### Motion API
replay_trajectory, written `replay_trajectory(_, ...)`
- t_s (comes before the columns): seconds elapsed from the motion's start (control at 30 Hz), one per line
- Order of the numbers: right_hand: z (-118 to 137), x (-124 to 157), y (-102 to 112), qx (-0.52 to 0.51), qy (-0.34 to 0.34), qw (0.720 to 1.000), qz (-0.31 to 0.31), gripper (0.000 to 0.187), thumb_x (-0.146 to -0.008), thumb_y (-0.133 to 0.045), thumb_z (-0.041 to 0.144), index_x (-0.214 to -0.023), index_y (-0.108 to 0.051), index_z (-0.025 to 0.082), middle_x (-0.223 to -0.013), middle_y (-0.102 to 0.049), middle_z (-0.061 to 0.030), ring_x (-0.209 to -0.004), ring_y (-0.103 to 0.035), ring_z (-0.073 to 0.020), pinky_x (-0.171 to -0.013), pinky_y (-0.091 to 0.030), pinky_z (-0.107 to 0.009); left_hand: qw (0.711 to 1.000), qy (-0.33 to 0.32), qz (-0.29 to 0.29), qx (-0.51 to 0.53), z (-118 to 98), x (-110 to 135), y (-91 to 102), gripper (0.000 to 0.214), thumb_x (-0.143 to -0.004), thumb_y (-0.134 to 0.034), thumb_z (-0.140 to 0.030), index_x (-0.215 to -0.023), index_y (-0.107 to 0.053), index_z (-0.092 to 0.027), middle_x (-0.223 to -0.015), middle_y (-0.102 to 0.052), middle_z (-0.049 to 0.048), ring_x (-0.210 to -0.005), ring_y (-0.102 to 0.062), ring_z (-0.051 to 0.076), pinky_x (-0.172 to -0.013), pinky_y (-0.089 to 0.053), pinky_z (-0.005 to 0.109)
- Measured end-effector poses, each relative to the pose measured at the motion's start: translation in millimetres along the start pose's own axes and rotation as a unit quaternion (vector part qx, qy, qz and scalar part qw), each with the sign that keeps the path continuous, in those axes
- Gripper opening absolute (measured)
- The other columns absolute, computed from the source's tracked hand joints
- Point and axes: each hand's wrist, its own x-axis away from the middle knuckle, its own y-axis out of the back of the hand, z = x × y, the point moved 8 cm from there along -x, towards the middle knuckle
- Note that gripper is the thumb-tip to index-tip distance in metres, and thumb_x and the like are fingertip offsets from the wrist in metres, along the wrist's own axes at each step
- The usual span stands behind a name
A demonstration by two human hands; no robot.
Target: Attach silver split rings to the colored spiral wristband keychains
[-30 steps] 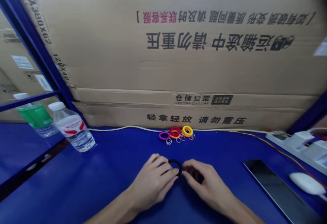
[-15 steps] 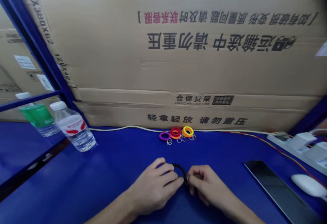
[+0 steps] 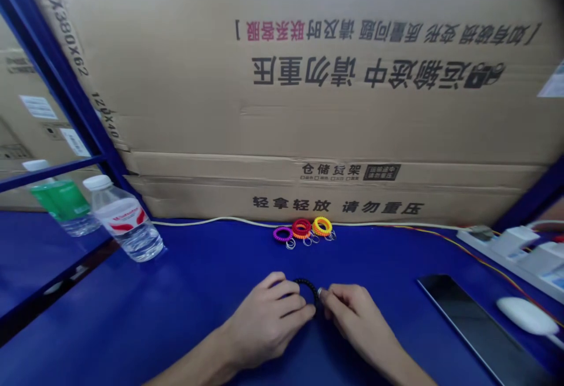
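Observation:
A black spiral wrist-coil keychain is held low over the blue tabletop. My left hand is closed on its left side, fingers curled and covering part of the coil. At the coil's right end, my right hand pinches the small metal key ring, mostly hidden by the fingertips. Farther back lie more coil keychains: a purple one, a red one with orange beneath, and a yellow one with orange beneath. Their metal rings point toward me.
Two water bottles stand at the left, by a blue metal frame. On the right are a dark phone, a white mouse-like object and a power strip. A large cardboard box backs the table.
My right fingers have shifted slightly up and left at the metal ring, closing in tighter. My left hand keeps its hold on the coil. The whole view has drifted slightly.

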Motion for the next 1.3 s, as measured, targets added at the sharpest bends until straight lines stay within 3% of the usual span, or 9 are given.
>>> replay_trajectory(0.1, -9, -2, -9, -0.054, -0.054, 0.995, 0.065, 0.042, -0.092, -0.037, 0.043, -0.061, -0.053, 0.02, -0.041, -0.038, 0.0069, -0.037, -0.034, -0.0106, -0.04, -0.024, -0.022, 0.999, -0.025, 0.006, -0.02, -4, 1, -1.5, 0.02, -0.094, -0.05, -0.012, -0.11, -0.061, -0.018, -0.084, -0.069, 0.0013, -0.093, -0.059, 0.016, -0.089, -0.039, 0.034)
replay_trajectory(0.27, 18, 3, 6, 0.117, 0.112, 0.986, 0.03, 0.017, -0.085, -0.049, 0.025, -0.071, -0.058, 0.022, -0.059, -0.057, 0.0043, -0.054, -0.048, -0.0122, -0.053, -0.031, -0.022, 1.0, -0.02, 0.008, -0.017, 1, 1, -0.4, 0.021, -0.094, -0.049, -0.012, -0.109, -0.062, -0.019, -0.086, -0.07, 0.0014, -0.096, -0.059, 0.016, -0.091, -0.037, 0.033)
replay_trajectory(0.4, 31, 10, 7, 0.217, 0.178, 0.96, -0.007, 0.024, -0.088, -0.047, 0.025, -0.065, -0.052, 0.022, -0.062, -0.058, 0.0034, -0.055, -0.048, -0.0124, -0.056, -0.029, -0.025, 1.0, -0.012, 0.002, 0.006, 3, 1, 1.6, 0.021, -0.095, -0.047, -0.011, -0.11, -0.061, -0.018, -0.088, -0.071, 0.0024, -0.098, -0.059, 0.016, -0.091, -0.035, 0.034)
replay_trajectory(0.57, 8, -3, 22, 0.083, 0.058, 0.994, -0.032, 0.041, -0.095, -0.037, 0.039, -0.06, -0.047, 0.021, -0.05, -0.05, 0.0039, -0.047, -0.046, -0.0114, -0.048, -0.032, -0.022, 0.998, -0.034, 0.033, 0.05, -12, 1, -7.3, 0.021, -0.095, -0.046, -0.012, -0.108, -0.061, -0.019, -0.09, -0.072, 0.002, -0.098, -0.059, 0.016, -0.092, -0.037, 0.033)
replay_trajectory(0.67, -8, -13, 31, 0.032, 0.018, 0.999, 0.006, 0.023, -0.088, -0.049, 0.036, -0.07, -0.051, 0.021, -0.055, -0.055, 0.005, -0.043, -0.05, -0.0106, -0.042, -0.036, -0.02, 0.994, -0.013, 0.065, 0.089, -9, 1, -15.7, 0.019, -0.095, -0.049, -0.016, -0.107, -0.062, -0.02, -0.096, -0.071, 0.0019, -0.1, -0.06, 0.016, -0.091, -0.039, 0.031)
replay_trajectory(0.73, -22, -17, 42, 0.029, -0.028, 0.999, 0.019, 0.007, -0.078, -0.057, 0.025, -0.078, -0.051, 0.022, -0.054, -0.055, 0.0069, -0.04, -0.051, -0.0113, -0.036, -0.036, -0.019, 0.989, 0.028, 0.076, 0.121, 1, 2, -19.4, 0.019, -0.094, -0.052, -0.019, -0.109, -0.063, -0.021, -0.101, -0.071, 0.0022, -0.102, -0.06, 0.016, -0.09, -0.041, 0.03)
replay_trajectory(0.97, -32, -11, 62, 0.096, -0.096, 0.987, 0.083, 0.015, -0.066, -0.057, 0.01, -0.065, -0.048, 0.022, -0.046, -0.054, 0.0071, -0.034, -0.051, -0.0108, -0.033, -0.037, -0.018, 0.971, 0.072, 0.067, 0.216, 17, 3, -14.2, 0.03, -0.09, -0.06, -0.025, -0.12, -0.062, -0.022, -0.111, -0.069, 0.0021, -0.105, -0.062, 0.015, -0.096, -0.043, 0.027)
replay_trajectory(1.13, -30, -12, 69, 0.18, -0.104, 0.975, 0.08, 0.01, -0.071, -0.058, 0.011, -0.067, -0.054, 0.019, -0.052, -0.06, 0.0029, -0.04, -0.058, -0.0122, -0.038, -0.037, -0.017, 0.98, 0.178, 0.029, 0.082, 73, -3, -7.5, 0.021, -0.093, -0.056, -0.025, -0.112, -0.066, -0.025, -0.11, -0.069, -0.0002, -0.103, -0.061, 0.015, -0.094, -0.046, 0.027)
replay_trajectory(1.3, -21, -18, 74, 0.347, -0.028, 0.937, 0.013, 0.022, -0.074, -0.053, 0.005, -0.069, -0.069, 0.018, -0.065, -0.068, -0.0061, -0.065, -0.067, -0.0204, -0.054, -0.039, -0.024, 0.975, 0.221, 0.01, 0.006, 131, -8, -12.9, 0.027, -0.091, -0.056, -0.021, -0.116, -0.065, -0.02, -0.118, -0.065, 0.0071, -0.107, -0.057, 0.024, -0.096, -0.045, 0.04)
